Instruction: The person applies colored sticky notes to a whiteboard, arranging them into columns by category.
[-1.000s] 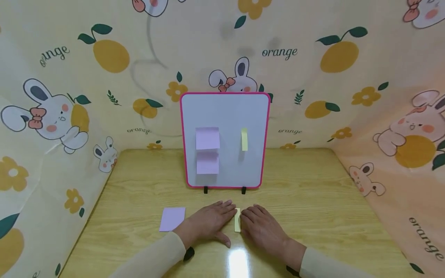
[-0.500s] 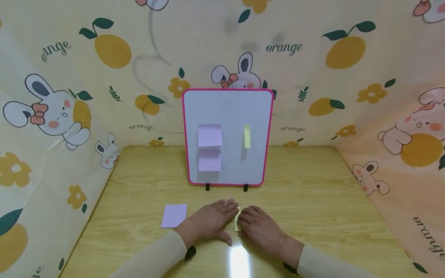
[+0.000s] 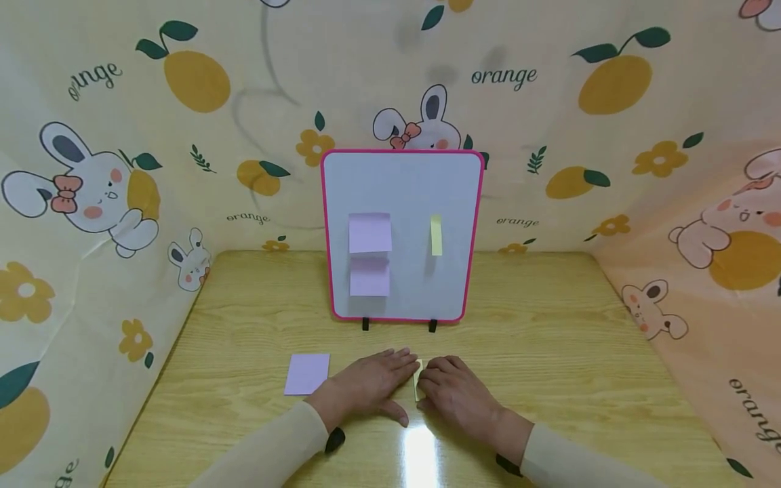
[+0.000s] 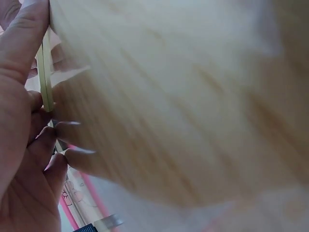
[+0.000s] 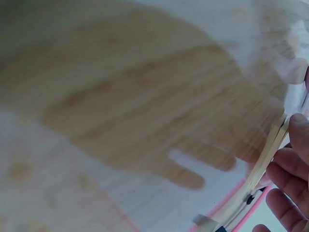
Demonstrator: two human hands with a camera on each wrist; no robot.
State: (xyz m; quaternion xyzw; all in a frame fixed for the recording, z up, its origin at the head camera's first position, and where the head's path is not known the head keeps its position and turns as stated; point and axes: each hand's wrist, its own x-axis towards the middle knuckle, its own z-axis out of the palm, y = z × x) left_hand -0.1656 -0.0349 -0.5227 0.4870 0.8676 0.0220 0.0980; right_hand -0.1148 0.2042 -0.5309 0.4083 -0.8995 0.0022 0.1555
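Observation:
A narrow pad of yellow sticky notes (image 3: 417, 381) lies on the table between both hands. My left hand (image 3: 369, 383) lies palm down with fairly straight fingers, their tips at the pad's left edge. From the right, the curled fingers of my right hand (image 3: 460, 400) pinch at the pad's edge, covering part of it. The right wrist view shows the pad (image 5: 269, 153) edge-on with a thin gap near its end by the thumb. Partly behind my left wrist lies a square purple sticky note pad (image 3: 308, 374).
Behind the hands stands a pink-rimmed whiteboard (image 3: 399, 183) on black feet. It carries an upper purple note (image 3: 369, 232), a lower purple note (image 3: 369, 278) and a yellow strip note (image 3: 436, 236). Patterned cloth walls (image 3: 378, 47) enclose the wooden table (image 3: 537, 325) at back and sides.
My right fingers have moved in over the yellow pad and taken hold at its edge. The left hand stays in place. The head view has tilted slightly down.

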